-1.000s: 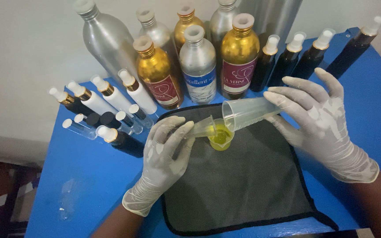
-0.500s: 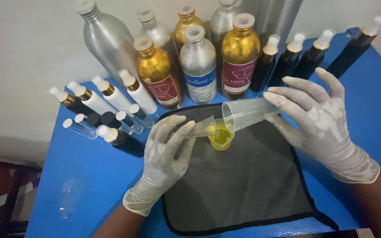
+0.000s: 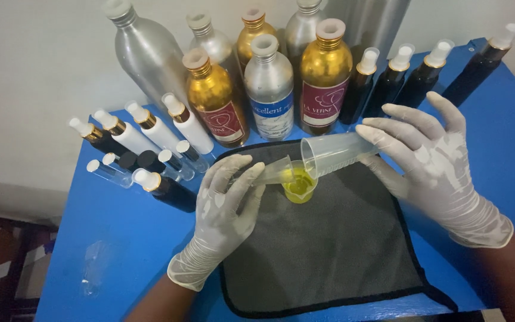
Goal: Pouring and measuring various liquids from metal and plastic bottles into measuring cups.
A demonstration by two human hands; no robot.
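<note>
Both hands wear white gloves. My right hand (image 3: 433, 161) holds a clear plastic measuring cup (image 3: 332, 154) tipped on its side, its mouth over a small beaker of yellow liquid (image 3: 299, 185). My left hand (image 3: 222, 209) holds a small clear cup (image 3: 272, 172) tilted toward the same beaker. The beaker stands on a dark grey cloth mat (image 3: 329, 250) on the blue table (image 3: 120, 238).
Gold and silver metal bottles (image 3: 269, 89) stand behind the mat. Dark spray bottles with white caps (image 3: 412, 77) line the back right. Small white and black spray bottles (image 3: 144, 149) lie at the left. A clear plastic wrapper (image 3: 90, 268) lies near the left edge.
</note>
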